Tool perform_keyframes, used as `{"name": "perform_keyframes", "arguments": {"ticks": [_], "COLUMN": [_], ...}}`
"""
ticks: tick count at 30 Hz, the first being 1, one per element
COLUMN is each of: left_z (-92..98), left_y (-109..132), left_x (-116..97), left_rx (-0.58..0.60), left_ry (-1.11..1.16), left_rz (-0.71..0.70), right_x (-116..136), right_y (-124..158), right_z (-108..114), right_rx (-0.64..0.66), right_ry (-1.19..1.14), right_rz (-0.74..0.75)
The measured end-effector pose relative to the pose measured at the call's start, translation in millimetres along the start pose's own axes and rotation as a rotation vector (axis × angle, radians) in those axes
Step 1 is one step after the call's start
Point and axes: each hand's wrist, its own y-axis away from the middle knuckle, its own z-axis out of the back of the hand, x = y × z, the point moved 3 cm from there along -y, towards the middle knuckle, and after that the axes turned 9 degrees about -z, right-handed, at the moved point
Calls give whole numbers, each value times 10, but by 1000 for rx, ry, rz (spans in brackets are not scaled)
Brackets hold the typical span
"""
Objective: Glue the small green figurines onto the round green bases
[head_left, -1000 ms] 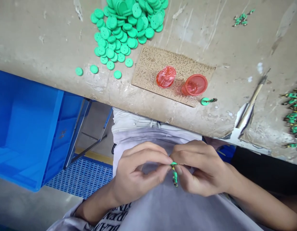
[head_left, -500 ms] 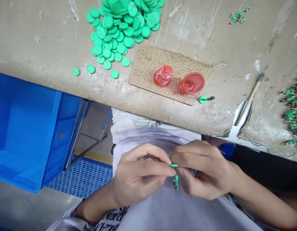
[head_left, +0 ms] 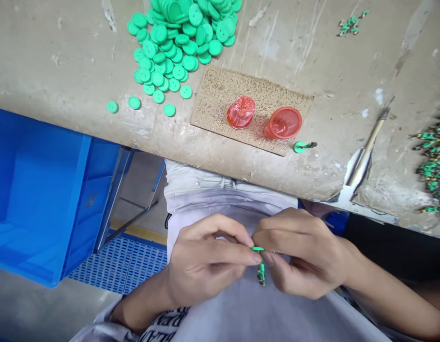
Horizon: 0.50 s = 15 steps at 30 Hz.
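A small round green disc [head_left: 257, 248], seen nearly edge-on, is pinched between my two hands in front of my shirt. My left hand [head_left: 209, 259] grips its left side with thumb and fingers. On the other side, my right hand [head_left: 301, 251] closes thumb and forefinger at the disc's right edge. Below the disc hangs a small green figure [head_left: 261, 274] with dark and yellowish parts, its head end downward. Where figure and disc meet is partly hidden by my fingertips.
On the worktable lie a pile of green discs [head_left: 179, 71], a brown board [head_left: 214, 102] with two red cups [head_left: 241, 112], a disc with a figure [head_left: 300, 147], a brush [head_left: 369, 145] and heaps of small figures [head_left: 435, 166]. A blue crate [head_left: 45, 190] stands left.
Both hands still hold the disc with only a slight downward shift. The hanging figure sits a little lower. Things on the table stay where they were.
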Motion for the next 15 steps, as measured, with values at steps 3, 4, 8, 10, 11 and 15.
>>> {"name": "perform_keyframes", "arguments": {"ticks": [3, 4, 8, 10, 11, 15], "left_z": [-3, -2, 13, 25, 30, 32], "left_y": [8, 9, 7, 6, 7, 15], "left_x": [6, 5, -6, -9, -8, 11], "left_rx": [-6, -8, 1, 7, 8, 13], "left_ry": [10, 10, -4, -9, -9, -9], "left_rz": [-2, -4, -3, -3, -4, -9], "right_x": [-1, 0, 7, 11, 13, 15], "right_y": [6, 7, 7, 3, -1, -24], "right_z": [-23, -34, -79, -95, -100, -115], "right_rx": [-36, -53, -114, -135, -142, -157], "right_ry": [-6, -9, -19, -22, -20, -19], "right_rz": [5, 6, 7, 6, 5, 3]}}
